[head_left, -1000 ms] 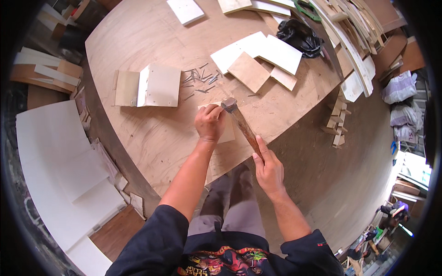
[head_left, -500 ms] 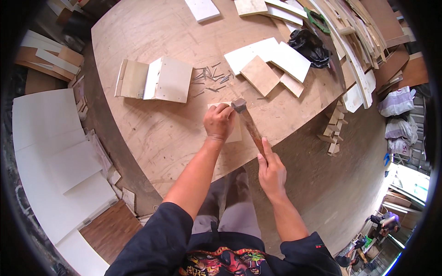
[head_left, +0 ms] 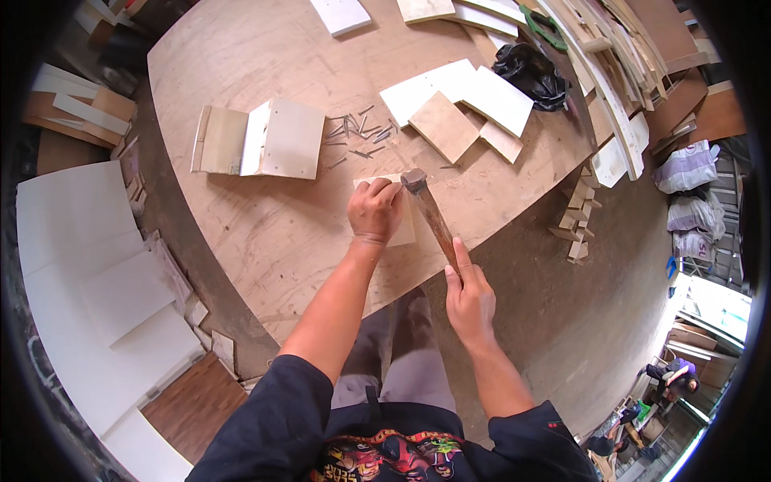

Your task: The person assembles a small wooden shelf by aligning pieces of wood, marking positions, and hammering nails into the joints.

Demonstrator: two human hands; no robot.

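My right hand (head_left: pixel 471 299) grips the wooden handle of a hammer (head_left: pixel 438 225), thumb laid along it. The hammer's dark metal head is right beside the fingertips of my left hand (head_left: pixel 375 210). Those left fingers are closed in a pinch over a pale wooden board (head_left: pixel 405 230) near the table's front edge; what they hold, if anything, is hidden. Beyond them lies a loose pile of nails (head_left: pixel 359 132). To the left of the nails stands a joined piece of pale boards (head_left: pixel 293 140), with small marks on its face.
White and tan panels (head_left: pixel 446 127) overlap on the worktable (head_left: pixel 241 233), next to a black plastic bag (head_left: pixel 530 76). A green-handled saw (head_left: pixel 546 30) rests by long wood strips at far right. Large white sheets (head_left: pixel 88 265) stand at left. People (head_left: pixel 675 381) are at lower right.
The whole view has shifted slightly, so the table's contents appear a little further left. My hands and the hammer keep nearly the same places relative to each other.
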